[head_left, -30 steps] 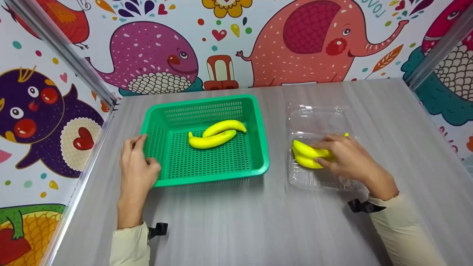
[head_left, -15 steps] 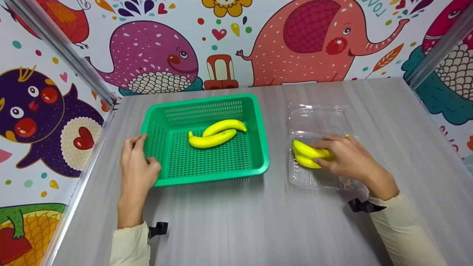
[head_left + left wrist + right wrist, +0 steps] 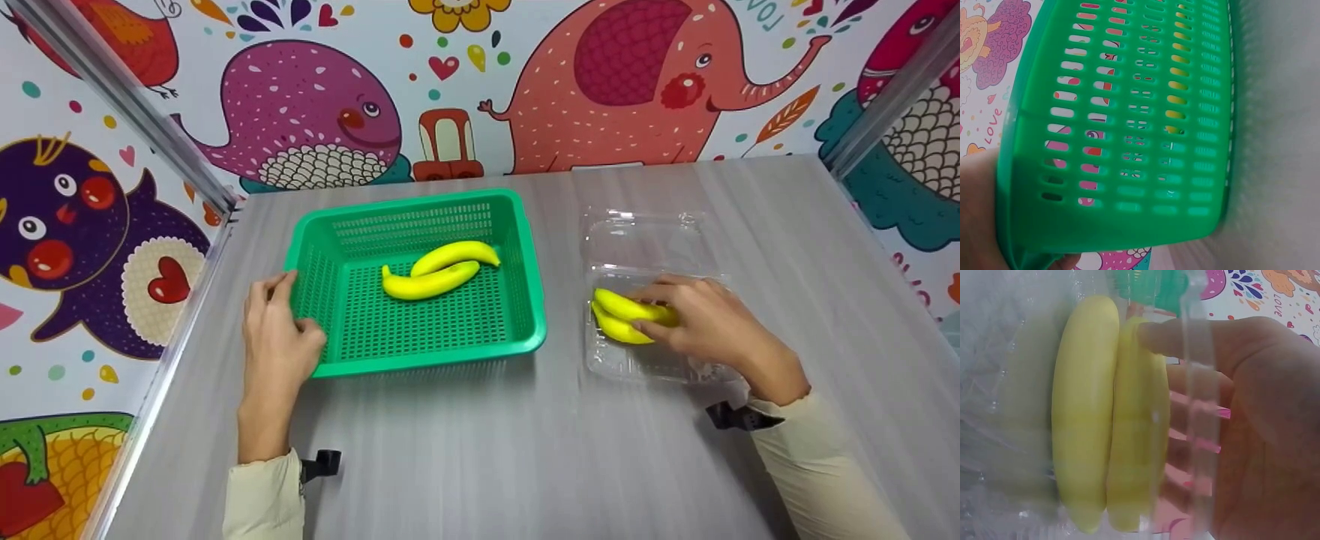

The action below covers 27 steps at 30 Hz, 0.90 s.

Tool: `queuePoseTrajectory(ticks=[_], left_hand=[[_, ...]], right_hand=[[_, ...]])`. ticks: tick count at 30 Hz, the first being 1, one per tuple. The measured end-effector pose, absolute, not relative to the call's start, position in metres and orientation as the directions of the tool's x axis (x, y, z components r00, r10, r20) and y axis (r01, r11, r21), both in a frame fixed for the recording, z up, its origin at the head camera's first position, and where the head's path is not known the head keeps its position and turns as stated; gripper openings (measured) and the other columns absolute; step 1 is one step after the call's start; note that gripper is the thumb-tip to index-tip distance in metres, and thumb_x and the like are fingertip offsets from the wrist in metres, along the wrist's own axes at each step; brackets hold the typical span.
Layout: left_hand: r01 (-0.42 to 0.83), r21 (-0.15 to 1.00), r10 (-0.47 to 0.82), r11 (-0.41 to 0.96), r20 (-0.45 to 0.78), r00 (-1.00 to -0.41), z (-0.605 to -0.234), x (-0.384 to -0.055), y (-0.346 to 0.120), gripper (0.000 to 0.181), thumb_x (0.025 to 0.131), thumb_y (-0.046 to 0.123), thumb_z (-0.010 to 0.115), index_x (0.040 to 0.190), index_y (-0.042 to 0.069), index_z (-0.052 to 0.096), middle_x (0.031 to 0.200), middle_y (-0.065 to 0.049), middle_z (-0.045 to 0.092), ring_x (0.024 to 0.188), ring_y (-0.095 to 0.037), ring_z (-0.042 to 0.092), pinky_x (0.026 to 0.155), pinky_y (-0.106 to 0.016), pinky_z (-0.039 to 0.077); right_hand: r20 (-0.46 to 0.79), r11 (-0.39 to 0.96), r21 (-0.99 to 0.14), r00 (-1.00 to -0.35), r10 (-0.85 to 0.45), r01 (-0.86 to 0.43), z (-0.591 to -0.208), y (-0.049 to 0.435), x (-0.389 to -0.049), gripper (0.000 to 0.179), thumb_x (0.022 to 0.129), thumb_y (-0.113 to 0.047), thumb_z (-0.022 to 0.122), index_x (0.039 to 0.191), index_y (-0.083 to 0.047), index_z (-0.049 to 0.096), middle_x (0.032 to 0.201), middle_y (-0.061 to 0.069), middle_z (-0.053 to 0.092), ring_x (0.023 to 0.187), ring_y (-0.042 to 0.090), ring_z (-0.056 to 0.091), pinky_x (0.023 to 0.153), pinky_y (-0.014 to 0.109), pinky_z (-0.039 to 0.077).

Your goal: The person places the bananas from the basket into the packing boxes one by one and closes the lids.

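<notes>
In the head view, a green perforated basket (image 3: pixel 420 362) holds two yellow bananas (image 3: pixel 431 283) lying side by side on its bottom. My left hand (image 3: pixel 277 337) grips the basket's left rim, with the thumb on the near corner side. To the right, a clear plastic clamshell box (image 3: pixel 622 366) lies with its lid folded back. Two more bananas lie together in it. My right hand (image 3: pixel 705 322) pinches the upper banana (image 3: pixel 622 304) between thumb and fingers, covering its right end. In the right wrist view, the lower banana (image 3: pixel 1084 410) lies right against it, seen through the box wall.
The grey table (image 3: pixel 465 457) runs up to printed cartoon walls (image 3: pixel 457 82) at the back and left. A metal frame edge (image 3: pixel 165 375) borders the table's left side. The clamshell's lid (image 3: pixel 645 240) extends toward the back wall. Black wrist-camera mounts (image 3: pixel 322 463) stick out at the sleeves.
The upper banana in my right hand has shifted slightly in the clamshell; its stem tip has gone out of sight and more of the lower banana's left end shows. My left hand and the basket stay put.
</notes>
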<state>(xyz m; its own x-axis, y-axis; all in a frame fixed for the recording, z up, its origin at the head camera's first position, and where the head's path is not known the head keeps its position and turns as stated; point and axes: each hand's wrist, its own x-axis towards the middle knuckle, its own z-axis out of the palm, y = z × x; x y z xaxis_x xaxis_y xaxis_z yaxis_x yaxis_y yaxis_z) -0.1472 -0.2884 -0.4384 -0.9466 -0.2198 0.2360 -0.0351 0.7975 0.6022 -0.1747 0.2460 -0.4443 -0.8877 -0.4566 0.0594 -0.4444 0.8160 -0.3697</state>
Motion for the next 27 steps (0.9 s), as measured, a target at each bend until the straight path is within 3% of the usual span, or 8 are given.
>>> queuePoseTrajectory(ticks=[4,10,17,27], left_hand=[[-0.035,0.605,-0.221,0.795,0.235,-0.947,-0.439,-0.147,-0.288,0.073,0.089,-0.01,0.045,0.162,-0.002,0.047,0.158,-0.027,0.046,0.146,-0.047,0.043,0.115,-0.061,0.04],[-0.035,0.602,-0.217,0.797,0.233,-0.948,-0.439,-0.147,-0.288,0.073,0.09,-0.01,0.046,0.162,-0.002,0.046,0.158,-0.028,0.045,0.147,-0.047,0.042,0.116,-0.061,0.039],[-0.032,0.596,-0.218,0.802,0.242,-0.945,-0.437,-0.147,-0.291,0.071,0.091,-0.01,0.045,0.162,-0.004,0.045,0.158,-0.029,0.045,0.145,-0.047,0.043,0.104,-0.057,0.04],[-0.049,0.601,-0.223,0.797,0.219,-0.95,-0.438,-0.147,-0.288,0.074,0.09,-0.01,0.046,0.163,-0.001,0.045,0.159,-0.027,0.044,0.146,-0.047,0.042,0.111,-0.059,0.04]], right_hand=[[0.078,0.81,-0.389,-0.891,-0.446,-0.439,-0.443,0.247,-0.173,0.039,0.094,-0.025,0.084,0.132,-0.013,0.079,0.127,0.008,0.078,0.107,0.028,0.074,0.09,0.054,0.058],[0.096,0.814,-0.393,-0.899,-0.428,-0.429,-0.439,0.243,-0.172,0.042,0.095,-0.027,0.083,0.134,-0.012,0.078,0.134,0.011,0.076,0.124,0.037,0.07,0.104,0.066,0.052],[0.16,0.808,-0.382,-0.893,-0.42,-0.448,-0.43,0.229,-0.17,0.041,0.095,-0.027,0.083,0.133,-0.014,0.078,0.132,0.009,0.077,0.126,0.036,0.068,0.107,0.065,0.051],[0.259,0.79,-0.361,-0.867,-0.425,-0.495,-0.42,0.215,-0.158,0.038,0.094,-0.027,0.084,0.13,-0.015,0.079,0.127,0.005,0.078,0.122,0.033,0.07,0.104,0.062,0.054]])
